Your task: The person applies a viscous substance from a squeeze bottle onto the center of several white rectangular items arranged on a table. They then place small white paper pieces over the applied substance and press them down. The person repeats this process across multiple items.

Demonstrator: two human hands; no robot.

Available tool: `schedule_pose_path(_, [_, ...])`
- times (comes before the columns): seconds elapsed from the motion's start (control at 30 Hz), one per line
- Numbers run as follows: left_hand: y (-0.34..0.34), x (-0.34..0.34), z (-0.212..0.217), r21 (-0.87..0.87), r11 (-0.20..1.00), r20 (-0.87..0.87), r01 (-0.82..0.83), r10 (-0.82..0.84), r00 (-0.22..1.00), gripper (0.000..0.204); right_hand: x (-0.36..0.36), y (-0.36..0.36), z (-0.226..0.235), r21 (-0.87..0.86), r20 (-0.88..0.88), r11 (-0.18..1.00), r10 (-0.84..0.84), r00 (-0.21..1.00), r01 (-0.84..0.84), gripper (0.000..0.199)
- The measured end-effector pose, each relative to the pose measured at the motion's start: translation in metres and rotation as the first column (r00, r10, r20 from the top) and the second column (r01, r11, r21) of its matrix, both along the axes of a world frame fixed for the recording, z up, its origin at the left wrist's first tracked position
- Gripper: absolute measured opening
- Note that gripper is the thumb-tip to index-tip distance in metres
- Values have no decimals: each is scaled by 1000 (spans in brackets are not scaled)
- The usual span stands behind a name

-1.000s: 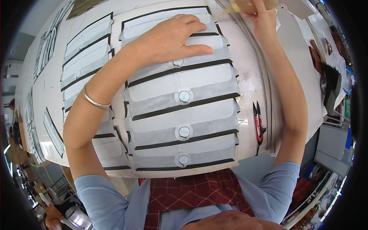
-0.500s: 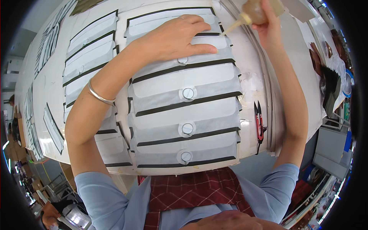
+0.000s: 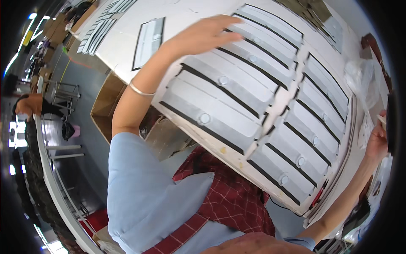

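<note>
Grey fabric strips (image 3: 237,91) need flat pressure, so keep your open left hand (image 3: 203,36) spread; right hand (image 3: 377,142) at the worktop (image 3: 186,12) edge, grip unclear.

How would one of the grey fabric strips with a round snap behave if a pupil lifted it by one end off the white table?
Probably floppy: each grey fabric strip looks thin and lies flat on the white table. Likely light, since the left hand rests on the strips without denting them. The round snap may make the middle sag slightly.
</note>
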State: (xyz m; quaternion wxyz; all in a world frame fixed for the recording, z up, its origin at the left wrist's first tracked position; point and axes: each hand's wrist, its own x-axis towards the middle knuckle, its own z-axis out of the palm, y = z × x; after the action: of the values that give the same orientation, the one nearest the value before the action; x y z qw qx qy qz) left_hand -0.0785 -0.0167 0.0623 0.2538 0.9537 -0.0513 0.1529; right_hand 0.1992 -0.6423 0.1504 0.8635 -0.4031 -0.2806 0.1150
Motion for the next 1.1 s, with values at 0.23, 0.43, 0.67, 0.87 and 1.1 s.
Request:
schedule_pose_path(0.23, [148,-150,-50,182,870,-28,-459,471,882,55,-74,267,-30,-230,-94,970,-108,990,84,46])
schedule_pose_path(0.43, [159,-166,-66,138,949,-80,-283,295,952,45,-141,457,-45,-364,-93,929,27,995,-59,52])
schedule_pose_path(0.67, [188,-182,-35,1,992,-197,-128,126,972,64,-184,562,-70,-471,-27,842,285,958,-264,52])
schedule_pose_path(0.87, [175,-186,-62,-155,925,-39,-346,344,938,41,-215,617,-79,-509,24,806,362,932,-301,54])
schedule_pose_path(1.1, [175,-184,-62,-212,901,-22,-377,382,924,46,-220,662,-104,-539,29,767,430,902,-348,51])
